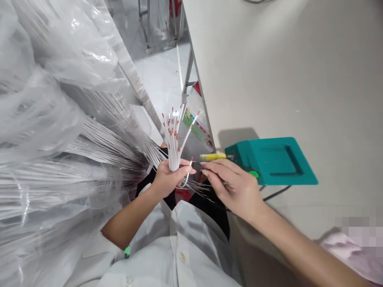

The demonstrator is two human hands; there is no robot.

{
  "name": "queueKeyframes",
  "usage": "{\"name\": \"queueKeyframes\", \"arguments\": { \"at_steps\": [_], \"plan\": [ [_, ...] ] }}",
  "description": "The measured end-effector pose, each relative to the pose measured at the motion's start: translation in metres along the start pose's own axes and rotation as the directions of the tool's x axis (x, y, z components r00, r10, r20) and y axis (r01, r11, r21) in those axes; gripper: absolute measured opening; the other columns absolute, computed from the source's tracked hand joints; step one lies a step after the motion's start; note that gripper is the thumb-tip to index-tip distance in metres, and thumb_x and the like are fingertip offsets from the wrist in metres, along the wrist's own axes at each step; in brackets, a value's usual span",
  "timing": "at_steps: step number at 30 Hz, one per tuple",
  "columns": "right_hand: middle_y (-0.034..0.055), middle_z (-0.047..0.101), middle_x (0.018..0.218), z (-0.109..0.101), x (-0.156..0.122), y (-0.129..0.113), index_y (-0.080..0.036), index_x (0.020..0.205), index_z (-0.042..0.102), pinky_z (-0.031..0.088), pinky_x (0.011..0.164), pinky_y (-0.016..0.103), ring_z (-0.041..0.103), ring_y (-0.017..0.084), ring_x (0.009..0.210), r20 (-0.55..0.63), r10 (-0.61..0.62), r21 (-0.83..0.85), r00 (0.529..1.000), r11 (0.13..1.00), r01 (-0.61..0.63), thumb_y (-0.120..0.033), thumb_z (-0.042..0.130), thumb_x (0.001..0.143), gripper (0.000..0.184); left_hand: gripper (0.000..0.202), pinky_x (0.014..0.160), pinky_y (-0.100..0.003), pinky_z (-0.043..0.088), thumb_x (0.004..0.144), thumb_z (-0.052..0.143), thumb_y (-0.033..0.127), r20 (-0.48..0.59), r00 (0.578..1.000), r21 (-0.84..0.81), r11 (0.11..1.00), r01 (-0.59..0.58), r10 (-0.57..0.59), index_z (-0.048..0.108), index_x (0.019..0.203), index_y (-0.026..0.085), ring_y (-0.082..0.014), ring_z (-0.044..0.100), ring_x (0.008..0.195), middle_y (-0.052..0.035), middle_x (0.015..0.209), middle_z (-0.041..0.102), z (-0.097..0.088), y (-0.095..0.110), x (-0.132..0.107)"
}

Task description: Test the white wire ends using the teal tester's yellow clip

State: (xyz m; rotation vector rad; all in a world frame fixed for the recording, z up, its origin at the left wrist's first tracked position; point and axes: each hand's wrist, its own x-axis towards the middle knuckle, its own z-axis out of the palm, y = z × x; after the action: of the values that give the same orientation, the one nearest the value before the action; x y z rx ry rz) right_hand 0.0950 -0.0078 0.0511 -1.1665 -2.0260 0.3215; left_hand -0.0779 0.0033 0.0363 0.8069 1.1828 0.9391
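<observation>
My left hand [171,178] is closed around an upright bundle of white wires [173,153] with reddish, copper-looking tips. One wire [188,175] curves out beside the bundle, its red tip pointing up by my left thumb. Just to the right, my right hand [230,181] has its thumb and fingertips drawn together in a pinch. A thin dark strand shows between the two hands, but what the right fingertips hold is too small to make out. Behind that hand, a yellow handle [213,157] sticks out from a teal device [278,161] on the table.
Bundles of white wires [98,139] in clear plastic bags [44,115] fill the left side. A pale tabletop [284,87] spans the right, with a black cable [277,193] by the device. Pink cloth [347,247] lies lower right; a metal rack [148,24] stands behind.
</observation>
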Motion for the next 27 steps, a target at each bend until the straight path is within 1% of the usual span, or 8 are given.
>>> {"name": "queueKeyframes", "arguments": {
  "at_steps": [3,7,12,17,18,20,24,27],
  "plan": [
    [0.0058,0.069,0.087,0.017,-0.003,-0.003,-0.022,0.100,0.068,0.056,0.068,0.029,0.065,0.016,0.078,0.058,0.213,0.327,0.975,0.919,-0.220,-0.019,0.058,0.083,0.019,0.025,0.034,-0.019,0.028,0.065,0.072,0.032,0.109,0.994,-0.040,0.999,0.005,-0.001,0.066,0.078,0.012,-0.0033,0.039,0.034,-0.0032,0.060,0.068,-0.005,0.004,-0.005],
    [0.0025,0.070,0.085,0.030,-0.004,-0.002,-0.029,0.091,0.071,0.055,0.062,0.030,0.063,0.015,0.073,0.119,0.337,0.622,0.934,0.708,-0.335,-0.024,0.064,0.079,0.015,0.028,0.037,-0.020,0.030,0.064,0.073,0.037,0.180,0.984,-0.062,0.998,0.028,-0.017,0.069,0.078,0.013,-0.0036,0.040,0.036,-0.0028,0.058,0.066,-0.009,0.005,-0.011],
    [0.0030,0.067,0.077,0.038,-0.010,-0.003,-0.029,0.080,0.074,0.052,0.056,0.030,0.059,0.016,0.071,0.157,0.447,0.721,0.881,0.557,-0.411,-0.028,0.070,0.073,0.008,0.026,0.047,-0.022,0.040,0.068,0.071,0.038,0.185,0.982,-0.005,1.000,0.020,-0.019,0.069,0.076,0.014,-0.0086,0.052,0.046,-0.0035,0.058,0.065,-0.011,0.000,-0.014],
    [-0.0014,0.060,0.066,0.044,-0.015,-0.004,-0.025,0.076,0.071,0.041,0.041,0.024,0.045,0.007,0.044,0.370,0.531,0.827,0.763,0.186,-0.530,-0.035,0.070,0.072,0.011,0.022,0.049,-0.023,0.044,0.067,0.071,0.035,0.167,0.986,0.061,0.998,-0.022,0.011,0.069,0.074,0.014,-0.0103,0.055,0.050,-0.0034,0.059,0.065,-0.010,-0.003,-0.013],
    [-0.0024,0.059,0.063,0.043,-0.014,-0.004,-0.024,0.075,0.070,0.040,0.039,0.024,0.042,0.007,0.041,0.408,0.524,0.818,0.747,0.153,-0.554,-0.035,0.069,0.073,0.012,0.021,0.048,-0.022,0.043,0.068,0.071,0.034,0.163,0.987,0.081,0.996,-0.028,0.014,0.069,0.073,0.013,-0.0098,0.054,0.050,-0.0034,0.060,0.065,-0.011,-0.003,-0.013],
    [-0.0019,0.058,0.063,0.041,-0.013,-0.004,-0.023,0.078,0.069,0.041,0.041,0.024,0.045,0.008,0.044,0.398,0.517,0.777,0.758,0.250,-0.578,-0.034,0.067,0.075,0.012,0.021,0.045,-0.021,0.041,0.068,0.071,0.033,0.140,0.990,0.115,0.993,-0.018,0.002,0.070,0.074,0.012,-0.0077,0.051,0.045,-0.0032,0.059,0.065,-0.011,-0.004,-0.013],
    [0.0025,0.062,0.078,0.032,-0.011,-0.006,-0.023,0.097,0.069,0.048,0.056,0.027,0.057,0.012,0.063,0.083,0.462,0.524,0.883,0.734,-0.433,-0.025,0.066,0.076,0.021,0.032,0.039,-0.019,0.037,0.065,0.073,0.035,-0.003,0.999,0.124,0.992,0.035,-0.034,0.071,0.084,0.010,-0.0046,0.044,0.039,-0.0021,0.059,0.063,-0.014,-0.010,-0.012],
    [0.0044,0.065,0.082,0.029,-0.011,-0.008,-0.023,0.096,0.069,0.050,0.061,0.029,0.059,0.014,0.070,-0.012,0.338,0.382,0.941,0.871,-0.307,-0.021,0.062,0.079,0.019,0.036,0.038,-0.019,0.037,0.064,0.073,0.037,-0.050,0.998,0.127,0.991,0.041,-0.035,0.071,0.088,0.010,-0.0053,0.045,0.039,-0.0014,0.058,0.061,-0.014,-0.013,-0.012]
  ]
}}
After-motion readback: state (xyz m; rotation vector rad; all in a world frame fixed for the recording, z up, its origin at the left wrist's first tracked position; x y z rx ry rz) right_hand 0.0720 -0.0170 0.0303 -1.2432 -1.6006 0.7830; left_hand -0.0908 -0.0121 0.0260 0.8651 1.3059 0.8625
